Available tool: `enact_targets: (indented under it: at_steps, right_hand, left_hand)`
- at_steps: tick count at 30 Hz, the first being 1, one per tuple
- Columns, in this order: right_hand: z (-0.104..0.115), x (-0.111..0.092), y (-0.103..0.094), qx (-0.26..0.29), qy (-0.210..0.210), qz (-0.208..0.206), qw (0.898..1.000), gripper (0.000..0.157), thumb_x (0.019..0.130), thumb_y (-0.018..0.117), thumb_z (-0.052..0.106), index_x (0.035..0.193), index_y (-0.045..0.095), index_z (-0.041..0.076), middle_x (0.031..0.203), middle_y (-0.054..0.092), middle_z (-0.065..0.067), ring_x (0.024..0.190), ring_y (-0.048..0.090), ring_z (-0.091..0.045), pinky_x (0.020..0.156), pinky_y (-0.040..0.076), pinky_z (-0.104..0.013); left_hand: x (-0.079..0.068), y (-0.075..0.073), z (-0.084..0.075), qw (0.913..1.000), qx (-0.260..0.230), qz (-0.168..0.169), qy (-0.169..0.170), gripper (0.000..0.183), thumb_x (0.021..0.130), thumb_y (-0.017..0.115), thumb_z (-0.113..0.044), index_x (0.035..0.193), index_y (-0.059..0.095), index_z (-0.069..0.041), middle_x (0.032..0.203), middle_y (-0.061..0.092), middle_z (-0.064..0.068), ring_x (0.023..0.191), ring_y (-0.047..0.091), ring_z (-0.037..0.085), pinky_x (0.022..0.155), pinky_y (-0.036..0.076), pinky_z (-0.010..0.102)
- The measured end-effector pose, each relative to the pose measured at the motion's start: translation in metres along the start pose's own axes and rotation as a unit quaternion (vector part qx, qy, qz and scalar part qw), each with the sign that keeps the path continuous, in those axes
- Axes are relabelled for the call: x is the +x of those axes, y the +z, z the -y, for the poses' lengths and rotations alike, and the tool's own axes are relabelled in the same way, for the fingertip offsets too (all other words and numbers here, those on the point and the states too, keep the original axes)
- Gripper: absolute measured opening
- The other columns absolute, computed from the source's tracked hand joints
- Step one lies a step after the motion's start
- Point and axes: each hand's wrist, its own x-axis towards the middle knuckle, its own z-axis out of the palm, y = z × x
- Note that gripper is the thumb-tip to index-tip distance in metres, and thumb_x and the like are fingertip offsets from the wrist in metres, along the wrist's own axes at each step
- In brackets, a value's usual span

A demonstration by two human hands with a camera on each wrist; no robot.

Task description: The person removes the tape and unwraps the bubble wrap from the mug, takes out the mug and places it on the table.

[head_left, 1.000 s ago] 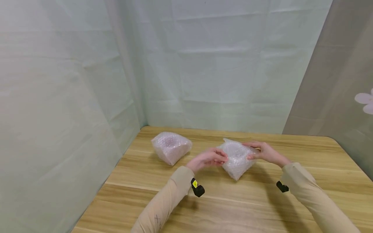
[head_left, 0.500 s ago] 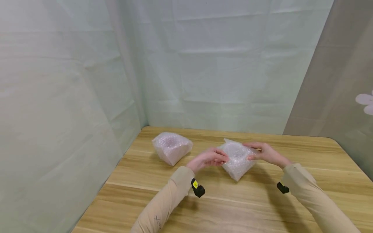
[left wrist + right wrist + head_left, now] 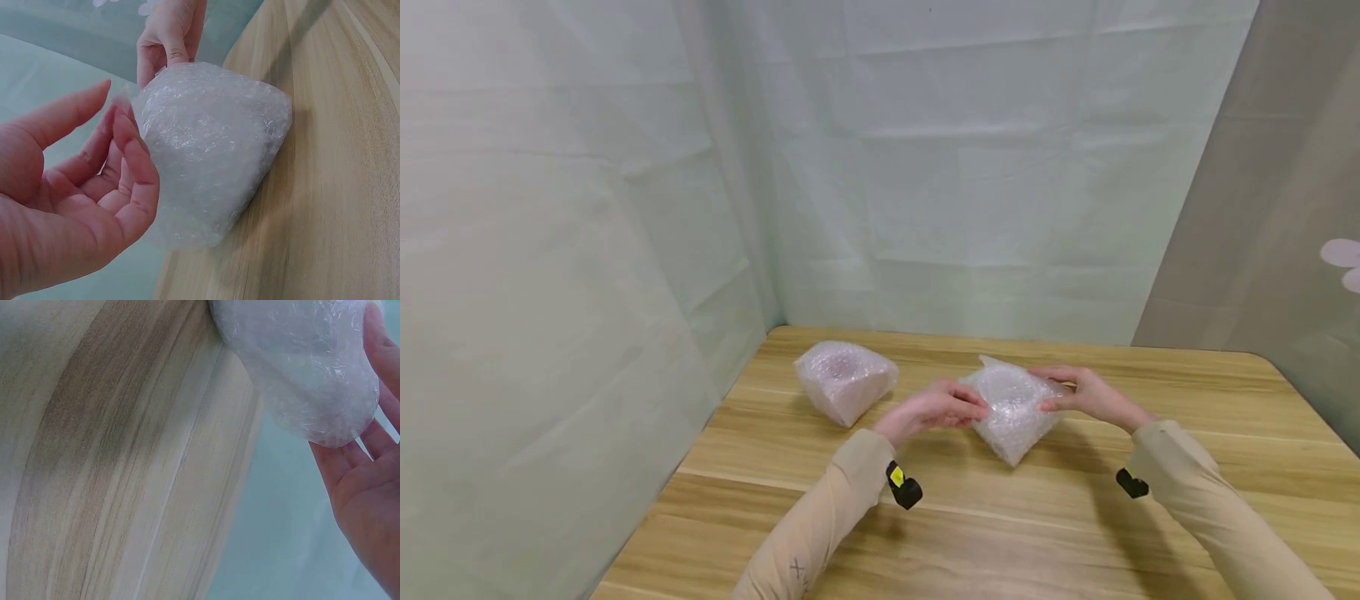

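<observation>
A bundle in clear bubble wrap stands on the wooden table, a pointed corner aimed toward me; the wrap obscures what is inside. My right hand holds its right side, the thumb on the near face and the fingers reaching round behind, as the right wrist view shows. At the left side, the curled fingers of my left hand hold a thin loose edge of the bubble wrap, the thumb close by. A second bubble-wrapped bundle sits untouched to the left of my left hand.
The wood-grain table has rounded far corners. Pale green fabric hangs behind and on the left, with a brown section at the right. Black wrist cameras are strapped to both sleeves.
Both hands stay at the same bundle with hardly any movement. The left hand's fingers have shifted slightly at its edge. The other bundle stays where it was.
</observation>
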Motion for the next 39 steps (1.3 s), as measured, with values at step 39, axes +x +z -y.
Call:
enact_targets:
  at_steps: [39]
  right_hand:
    - [0.000,-0.007,-0.006,0.056,0.019,0.009,0.998,0.053,0.082,0.068,0.025,0.128,0.051,0.007,0.130,0.043,-0.019,0.118,0.038,-0.036,0.087,0.040,-0.047]
  left_hand:
    - [0.010,-0.025,-0.003,0.9806,-0.029,-0.169,0.096,0.016,0.081,0.068,-0.010,0.092,0.063,-0.001,0.088,0.061,0.003,0.078,0.052,0.013,0.085,0.040,0.047]
